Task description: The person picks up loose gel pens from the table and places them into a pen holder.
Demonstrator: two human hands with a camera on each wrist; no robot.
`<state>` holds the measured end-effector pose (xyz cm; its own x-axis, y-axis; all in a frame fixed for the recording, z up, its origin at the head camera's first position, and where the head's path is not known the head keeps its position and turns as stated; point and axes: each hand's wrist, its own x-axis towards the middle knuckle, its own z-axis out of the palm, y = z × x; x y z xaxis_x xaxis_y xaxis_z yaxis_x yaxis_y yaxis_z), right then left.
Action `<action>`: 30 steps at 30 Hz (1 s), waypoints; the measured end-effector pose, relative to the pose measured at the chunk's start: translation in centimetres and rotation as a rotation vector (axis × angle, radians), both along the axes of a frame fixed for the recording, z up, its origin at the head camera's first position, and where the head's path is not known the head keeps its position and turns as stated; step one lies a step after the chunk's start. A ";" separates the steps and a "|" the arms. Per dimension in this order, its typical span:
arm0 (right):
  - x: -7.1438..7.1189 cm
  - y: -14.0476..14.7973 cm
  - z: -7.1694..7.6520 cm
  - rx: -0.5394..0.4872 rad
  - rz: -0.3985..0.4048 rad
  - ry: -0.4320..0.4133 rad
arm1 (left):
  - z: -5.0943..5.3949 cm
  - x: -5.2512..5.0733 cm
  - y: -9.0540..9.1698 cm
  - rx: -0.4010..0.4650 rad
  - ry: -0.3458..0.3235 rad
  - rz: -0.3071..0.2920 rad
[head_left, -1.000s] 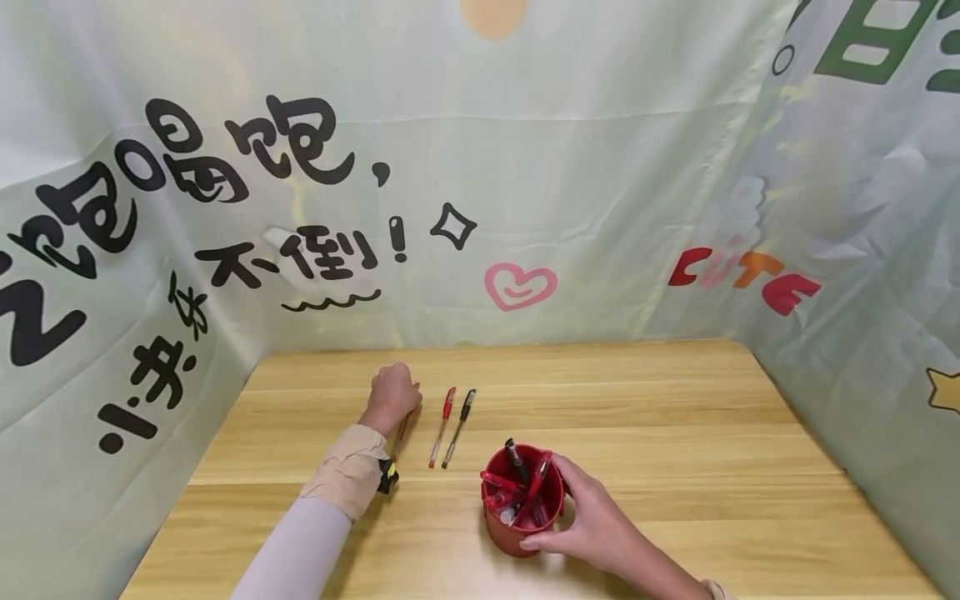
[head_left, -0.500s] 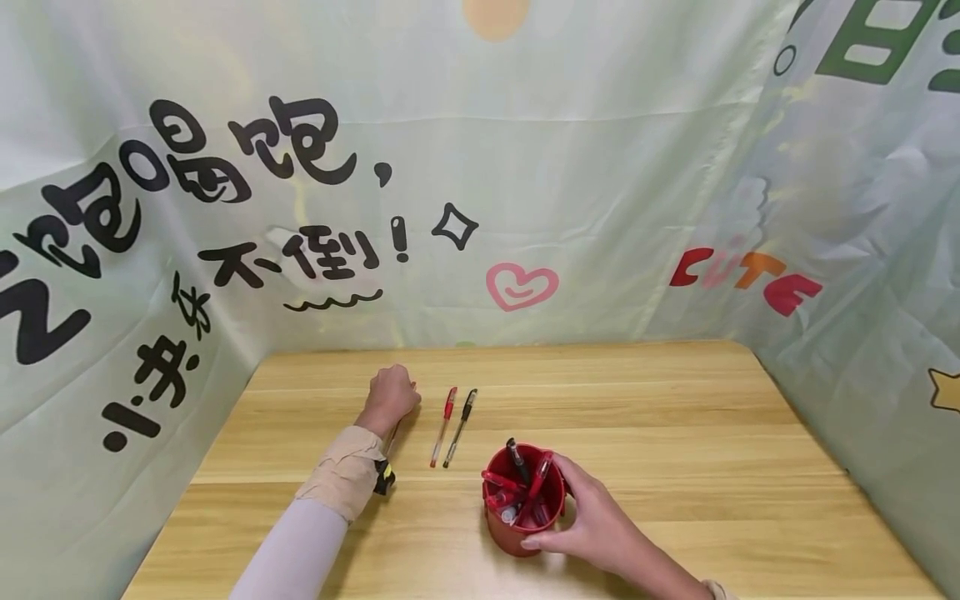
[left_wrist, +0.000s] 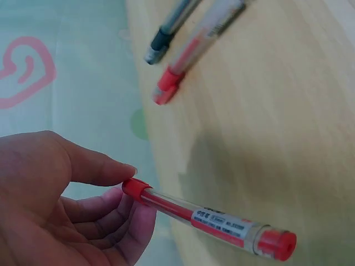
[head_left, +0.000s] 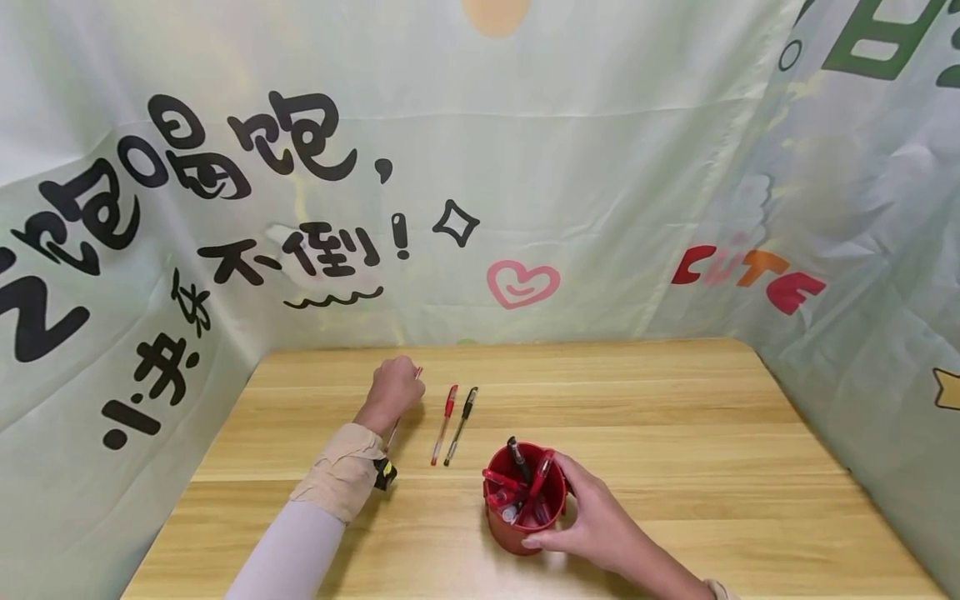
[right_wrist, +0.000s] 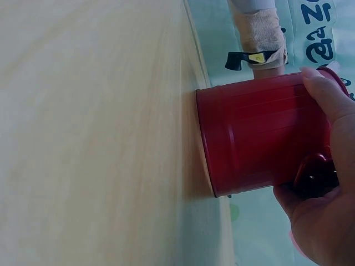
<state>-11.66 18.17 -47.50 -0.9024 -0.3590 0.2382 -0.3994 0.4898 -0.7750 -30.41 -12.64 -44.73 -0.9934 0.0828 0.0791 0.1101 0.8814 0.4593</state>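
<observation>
My left hand (head_left: 393, 385) pinches a red-capped gel pen (left_wrist: 216, 224) between thumb and fingers, over the table's left part. The pen's clear barrel shows a red filling, a label and a red end plug. To its right lie a red gel pen (head_left: 444, 425) and a black gel pen (head_left: 461, 425), side by side. My right hand (head_left: 596, 517) holds the rim and side of a small red bucket (right_wrist: 266, 133), its fingers partly hidden behind it. Several red pens and a black pen (head_left: 517, 454) stand in the bucket.
The light wooden table (head_left: 675, 433) reaches back to a printed pale green cloth (head_left: 615, 208), which also hangs along both sides. A black strap piece with a yellow mark (head_left: 386, 473) sits at my left wrist.
My left hand has risen slightly with the red pen, whose red end now shows more beyond the fingers. My right hand and the bucket stay in place.
</observation>
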 end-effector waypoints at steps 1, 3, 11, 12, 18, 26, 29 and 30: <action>0.0 0.0 0.0 -0.001 0.000 0.000 | 0.2 0.0 0.1 0.005 0.002 -0.001; 0.0 0.0 0.0 0.001 -0.004 0.000 | 0.6 0.1 0.3 0.013 0.006 -0.003; 0.0 0.0 0.0 0.000 -0.010 -0.002 | 2.2 0.3 1.0 0.072 0.085 0.029; 0.0 -0.1 0.0 -0.001 -0.011 0.000 | 2.4 0.3 1.0 0.084 0.092 0.036; 0.0 -0.1 0.1 0.003 -0.008 0.011 | 3.2 0.7 1.6 0.137 0.119 0.059; 0.0 -0.1 0.0 -0.004 -0.008 0.024 | 4.7 1.7 2.6 0.194 0.207 0.016; -0.1 -0.1 0.0 -0.007 -0.007 0.030 | 5.6 2.3 3.1 0.206 0.246 -0.010; -0.1 -0.1 0.0 -0.006 -0.007 0.030 | 5.8 2.5 3.3 0.209 0.258 -0.018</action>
<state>-11.78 18.10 -47.49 -0.8973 -0.3511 0.2676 -0.4192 0.4879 -0.7657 -27.91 -9.35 -38.90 -0.9368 0.0557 0.3453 0.2611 0.7681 0.5846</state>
